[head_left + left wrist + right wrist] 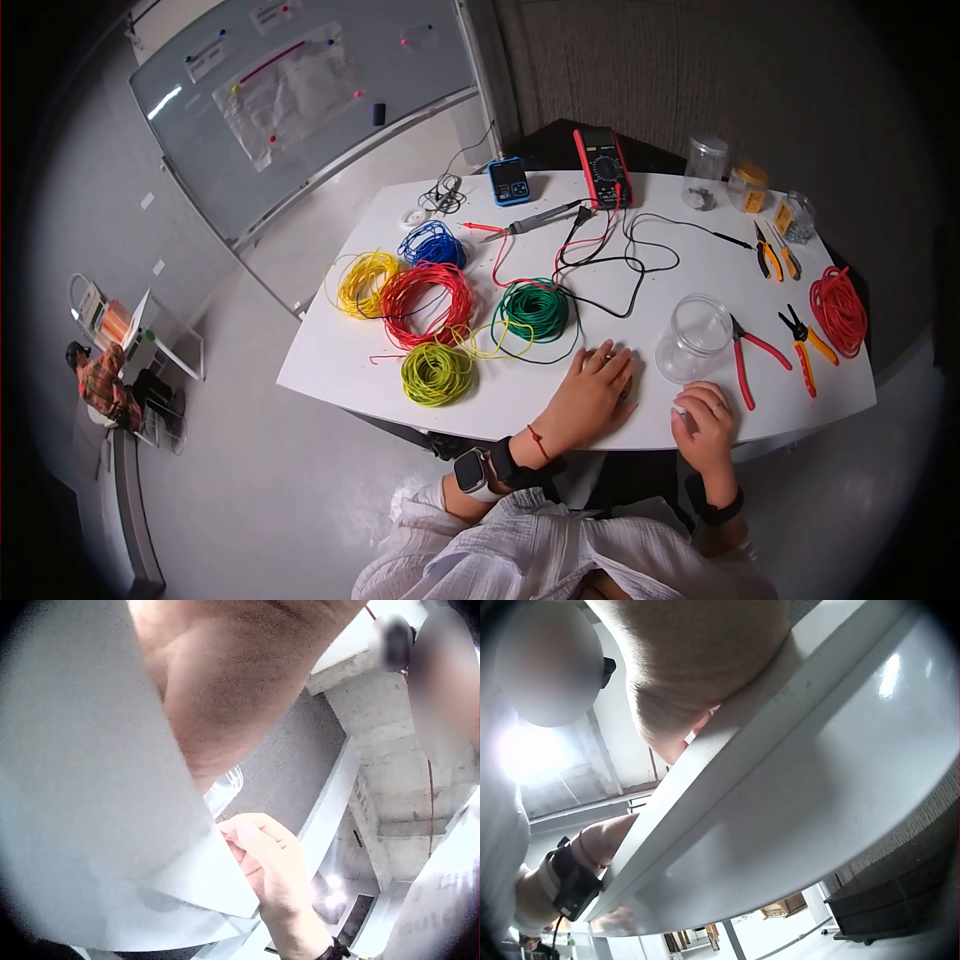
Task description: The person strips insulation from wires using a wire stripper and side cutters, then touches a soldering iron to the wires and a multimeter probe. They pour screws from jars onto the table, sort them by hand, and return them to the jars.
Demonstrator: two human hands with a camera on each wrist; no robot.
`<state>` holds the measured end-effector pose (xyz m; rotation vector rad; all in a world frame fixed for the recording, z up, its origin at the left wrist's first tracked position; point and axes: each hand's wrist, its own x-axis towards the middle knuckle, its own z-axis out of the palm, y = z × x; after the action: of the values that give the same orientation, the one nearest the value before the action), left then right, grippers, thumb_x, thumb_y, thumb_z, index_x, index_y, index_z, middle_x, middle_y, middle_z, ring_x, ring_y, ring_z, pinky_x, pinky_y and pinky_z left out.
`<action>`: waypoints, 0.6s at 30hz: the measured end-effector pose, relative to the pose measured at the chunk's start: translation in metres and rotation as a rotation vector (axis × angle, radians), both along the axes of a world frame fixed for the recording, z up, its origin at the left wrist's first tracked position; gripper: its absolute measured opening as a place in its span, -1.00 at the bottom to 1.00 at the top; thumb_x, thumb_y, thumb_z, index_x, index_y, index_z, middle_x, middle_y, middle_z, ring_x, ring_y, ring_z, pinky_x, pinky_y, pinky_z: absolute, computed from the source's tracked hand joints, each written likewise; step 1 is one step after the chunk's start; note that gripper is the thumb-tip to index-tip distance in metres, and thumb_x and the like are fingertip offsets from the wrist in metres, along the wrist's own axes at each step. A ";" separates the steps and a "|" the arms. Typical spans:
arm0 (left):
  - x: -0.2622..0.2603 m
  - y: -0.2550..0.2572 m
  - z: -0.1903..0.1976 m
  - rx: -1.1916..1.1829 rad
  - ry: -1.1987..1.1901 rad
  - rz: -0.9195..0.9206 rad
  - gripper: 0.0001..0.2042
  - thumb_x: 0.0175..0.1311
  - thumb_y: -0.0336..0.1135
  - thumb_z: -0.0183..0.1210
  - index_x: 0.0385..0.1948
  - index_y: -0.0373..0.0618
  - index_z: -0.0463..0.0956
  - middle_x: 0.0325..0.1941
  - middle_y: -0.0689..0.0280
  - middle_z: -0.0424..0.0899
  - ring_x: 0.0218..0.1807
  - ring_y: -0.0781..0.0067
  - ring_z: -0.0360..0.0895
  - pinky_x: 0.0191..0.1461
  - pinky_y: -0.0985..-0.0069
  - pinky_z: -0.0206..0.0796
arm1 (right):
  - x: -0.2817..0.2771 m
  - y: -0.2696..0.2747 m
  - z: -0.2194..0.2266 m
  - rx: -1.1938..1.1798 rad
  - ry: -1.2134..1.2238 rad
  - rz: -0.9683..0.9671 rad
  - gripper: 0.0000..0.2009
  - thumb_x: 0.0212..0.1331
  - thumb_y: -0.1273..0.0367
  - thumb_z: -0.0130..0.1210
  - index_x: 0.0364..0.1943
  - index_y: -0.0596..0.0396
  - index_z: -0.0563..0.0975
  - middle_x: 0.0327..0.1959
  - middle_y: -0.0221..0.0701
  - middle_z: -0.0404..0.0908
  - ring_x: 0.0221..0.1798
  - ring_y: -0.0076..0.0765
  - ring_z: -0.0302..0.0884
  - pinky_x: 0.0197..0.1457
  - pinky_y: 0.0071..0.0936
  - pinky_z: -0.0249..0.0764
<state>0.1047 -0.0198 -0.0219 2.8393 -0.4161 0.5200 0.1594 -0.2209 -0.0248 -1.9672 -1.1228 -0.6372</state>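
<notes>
My left hand (pixel 592 398) rests on the white table (pixel 620 425) near its front edge, fingers extended and relaxed, with nothing in its grasp. Just right of it, my right hand (pixel 708 428) lies at the table edge with loosely bent fingers. A clear plastic jar (pixel 684 352) stands close beyond the right hand, without a lid. Beyond the left hand lies a coil of green wire (pixel 533 310). In the left wrist view the right hand (pixel 266 851) shows at the table edge; the right wrist view mostly has the table's underside and the wrist.
Coils of yellow (pixel 368 285), blue (pixel 432 245), red (pixel 425 303) and yellow-green wire (pixel 436 375) lie left. Red-handled pliers (pixel 745 362), wire strippers (pixel 806 350) and another red coil (pixel 838 312) are right. A multimeter (pixel 604 168), soldering iron (pixel 545 218) and small jars (pixel 748 187) occupy the back.
</notes>
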 end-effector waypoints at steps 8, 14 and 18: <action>-0.003 0.002 0.002 -0.091 -0.081 0.022 -0.48 -0.01 -0.16 0.16 0.00 -0.24 0.33 0.08 0.15 0.35 0.17 0.07 0.26 0.17 0.20 0.13 | 0.001 -0.001 -0.002 -0.007 -0.008 -0.009 -0.84 -0.29 0.55 0.13 -0.50 0.16 0.46 -0.41 -0.30 0.48 -0.25 -0.14 0.45 -0.17 -0.32 0.39; -0.007 0.005 0.005 -0.099 -0.136 0.054 -0.50 -0.03 -0.17 0.18 -0.05 -0.27 0.36 0.00 0.13 0.40 0.08 0.09 0.34 0.10 0.28 0.21 | 0.000 -0.001 -0.002 -0.022 -0.010 -0.020 -0.84 -0.29 0.55 0.13 -0.50 0.15 0.46 -0.42 -0.31 0.48 -0.24 -0.15 0.45 -0.16 -0.32 0.39; -0.005 0.004 0.009 -0.186 -0.197 0.034 -0.52 -0.06 -0.23 0.22 -0.08 -0.29 0.38 -0.07 0.12 0.43 0.00 0.10 0.37 0.04 0.31 0.25 | 0.000 -0.001 -0.003 -0.027 -0.006 -0.024 -0.84 -0.28 0.55 0.13 -0.49 0.15 0.46 -0.42 -0.31 0.48 -0.25 -0.16 0.45 -0.17 -0.32 0.39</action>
<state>0.0995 -0.0156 -0.0125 2.6304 -0.3339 0.8047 0.1597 -0.2219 -0.0278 -2.0053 -1.1184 -0.6444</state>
